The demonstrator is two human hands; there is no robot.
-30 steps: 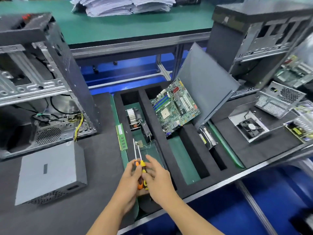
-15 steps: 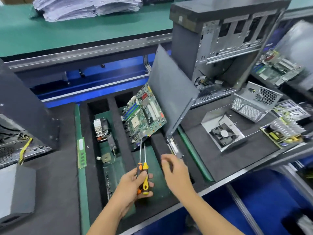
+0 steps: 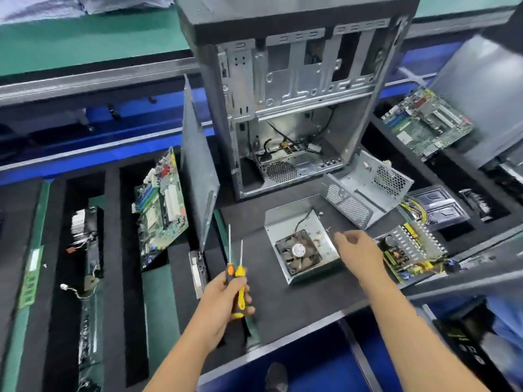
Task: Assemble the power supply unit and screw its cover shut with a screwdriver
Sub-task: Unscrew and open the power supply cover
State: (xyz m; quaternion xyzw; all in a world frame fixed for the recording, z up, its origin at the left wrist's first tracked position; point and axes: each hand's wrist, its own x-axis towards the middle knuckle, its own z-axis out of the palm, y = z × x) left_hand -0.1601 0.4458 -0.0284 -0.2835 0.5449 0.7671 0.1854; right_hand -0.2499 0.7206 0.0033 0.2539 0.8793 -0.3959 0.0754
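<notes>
You're at the start of the assembly: the PSU parts lie apart on the dark table [image 3: 283, 304], nothing joined yet. Your left hand [image 3: 223, 295] grips two screwdrivers together, one w/ a yellow handle [image 3: 240, 290] and one orange [image 3: 229, 271], shafts pointing up and away from you. Your right hand [image 3: 358, 247] holds nothing, fingers relaxed and reaching fwd, hovering just above the right edge of the fan tray [image 3: 301, 244]; it's motion-blurred, so can't tell if it touches.

Parts: the fan tray sits flat, front-centre, fan facing up. The perforated cover [image 3: 368, 193] lies tilted just behind and to the right of it, near the open PC case [image 3: 297, 108]. The PSU circuit board [image 3: 410, 253] w/ its heatsinks rests on the right, near the table edge, apart from the tray.

Next move, prob: pick up the board w/ the free hand and seat it in the shell, wires clear of the fan, before the cover goes on. You likely need only one driver, so park the other. Small screws seem to lie on the tray by the fan; too small to be sure.

Vs. half a sec ago: the view has swung right, so the PSU parts are now centred, and your right hand has moved from over the foam slots to over the tray. The left-hand grip is unchanged.
</notes>
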